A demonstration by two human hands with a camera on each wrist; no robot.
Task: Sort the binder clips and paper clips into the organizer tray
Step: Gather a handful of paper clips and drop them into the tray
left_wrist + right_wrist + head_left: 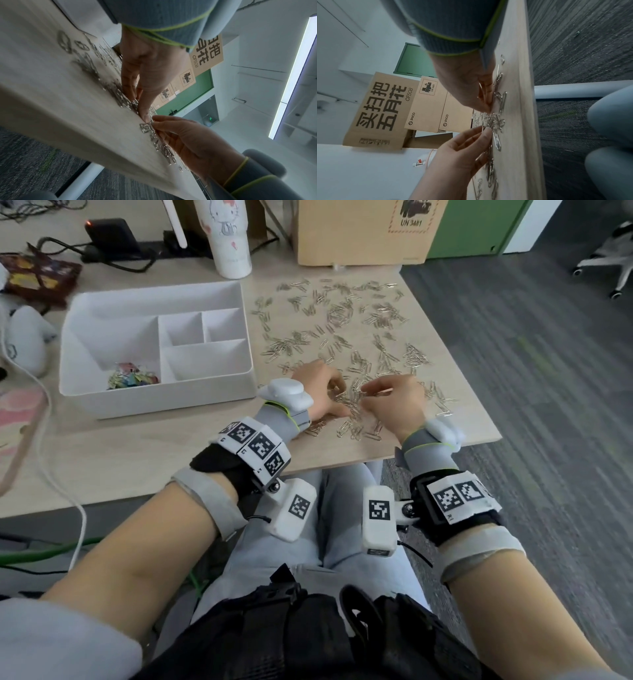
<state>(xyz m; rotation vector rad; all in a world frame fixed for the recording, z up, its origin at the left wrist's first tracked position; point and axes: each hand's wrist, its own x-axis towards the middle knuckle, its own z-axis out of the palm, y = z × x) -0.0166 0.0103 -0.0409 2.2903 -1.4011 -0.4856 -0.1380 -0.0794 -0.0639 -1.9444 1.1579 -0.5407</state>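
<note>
Silver paper clips (pixel 346 337) lie scattered over the right half of the wooden table (pixel 137 453). A white organizer tray (pixel 113 402) stands to their left, with colourful binder clips (pixel 132 378) in its near-left compartment; its other compartments look bare. Both hands work in the clip pile near the table's front edge. My left hand (pixel 337 392) has its fingers curled down onto clips (pixel 133 100) and pinches some between thumb and fingers (pixel 485 129). My right hand (pixel 368 390) pinches paper clips too (pixel 154 121), with a few showing between its fingers (pixel 481 92).
A white cartoon tumbler (pixel 227 237) and a cardboard box (pixel 363 231) stand behind the clips. A black charger (pixel 111 236), cables and a snack packet (pixel 37 275) lie behind the tray. A white cable (pixel 68 491) hangs over the front edge. Carpet lies past the table's right edge.
</note>
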